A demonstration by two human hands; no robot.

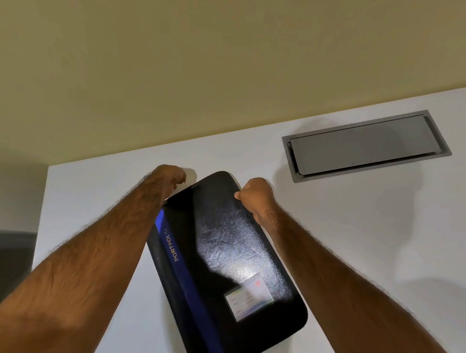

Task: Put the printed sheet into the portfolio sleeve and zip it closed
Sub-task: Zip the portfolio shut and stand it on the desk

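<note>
A black portfolio sleeve [228, 261] with a blue stripe, the word PORTFOLIO and a small label card lies tilted on the white table [359, 240]. My left hand [172, 179] is closed at the sleeve's far left corner, pinching something small there that I cannot make out. My right hand [255, 195] grips the sleeve's far right corner, thumb on top. The printed sheet is not visible.
A grey metal cable hatch [366, 145] is set into the table at the far right. The table's far edge meets a beige wall [179, 62]. The table's left edge [41, 218] drops off beside my left forearm, with dark floor beyond.
</note>
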